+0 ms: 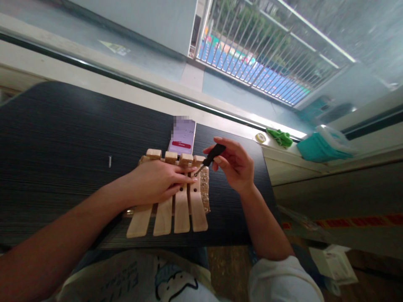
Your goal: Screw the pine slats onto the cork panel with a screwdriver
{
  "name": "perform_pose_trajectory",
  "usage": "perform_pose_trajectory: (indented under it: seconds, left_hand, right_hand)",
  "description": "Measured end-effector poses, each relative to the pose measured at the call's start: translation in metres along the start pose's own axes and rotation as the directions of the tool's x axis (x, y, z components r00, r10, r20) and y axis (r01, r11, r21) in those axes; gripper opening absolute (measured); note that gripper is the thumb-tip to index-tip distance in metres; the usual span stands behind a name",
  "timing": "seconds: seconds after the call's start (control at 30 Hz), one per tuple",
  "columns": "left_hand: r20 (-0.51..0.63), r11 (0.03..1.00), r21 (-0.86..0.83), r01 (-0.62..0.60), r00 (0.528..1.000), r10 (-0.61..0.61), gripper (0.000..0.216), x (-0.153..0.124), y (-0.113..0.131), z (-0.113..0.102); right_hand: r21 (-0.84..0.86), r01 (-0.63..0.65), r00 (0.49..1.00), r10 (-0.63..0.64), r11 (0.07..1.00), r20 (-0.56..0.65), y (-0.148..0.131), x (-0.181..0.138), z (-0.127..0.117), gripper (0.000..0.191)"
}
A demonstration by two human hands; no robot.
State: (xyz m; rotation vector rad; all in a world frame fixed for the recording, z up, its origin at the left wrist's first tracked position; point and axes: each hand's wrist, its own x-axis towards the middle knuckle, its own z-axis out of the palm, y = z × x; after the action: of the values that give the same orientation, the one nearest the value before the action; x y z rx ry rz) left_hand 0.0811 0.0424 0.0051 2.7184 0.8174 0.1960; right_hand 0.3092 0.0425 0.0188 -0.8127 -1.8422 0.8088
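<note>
My left hand (154,180) lies flat, fingers stretched out, across a row of several pale wooden pieces with rounded ends (181,216). They rest side by side on a brown wrapped pad (204,188), partly hidden beneath them. In my right hand (236,165) is a screwdriver with a black handle (214,154), gripped between thumb and fingers. Its thin shaft slants down to the left, and the tip meets the rightmost piece at a hole, beside my left fingertips. Dark holes show in the two rightmost pieces.
A single screw (110,161) stands on the dark table (63,167) to the left. Behind the wooden pieces lies a lit phone (182,136). On the window ledge are a tape roll (260,137), a green cloth (280,137) and a teal container (317,147).
</note>
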Motion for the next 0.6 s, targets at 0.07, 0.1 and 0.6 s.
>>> perform_pose_trajectory:
  seconds: [0.07, 0.1, 0.6]
  left_hand:
    - [-0.002, 1.0, -0.006, 0.006, 1.0, -0.006, 0.04, -0.0002, 0.0001, 0.0002]
    - [-0.003, 1.0, -0.01, 0.007, 1.0, -0.007, 0.04, -0.0004, 0.0001, 0.0003]
    - [-0.015, 1.0, -0.022, 0.0, 1.0, 0.0, 0.039, -0.0007, 0.0001, 0.0008]
  right_hand:
    - [0.001, 0.009, 1.0, -0.009, 1.0, -0.024, 0.0007, -0.0005, 0.0007, 0.033]
    - [-0.001, 0.013, 0.999, -0.013, 1.0, -0.035, 0.001, -0.0007, 0.0011, 0.034]
    - [-0.124, 0.038, 0.989, -0.055, 0.992, -0.14, 0.007, -0.0045, 0.0072, 0.032]
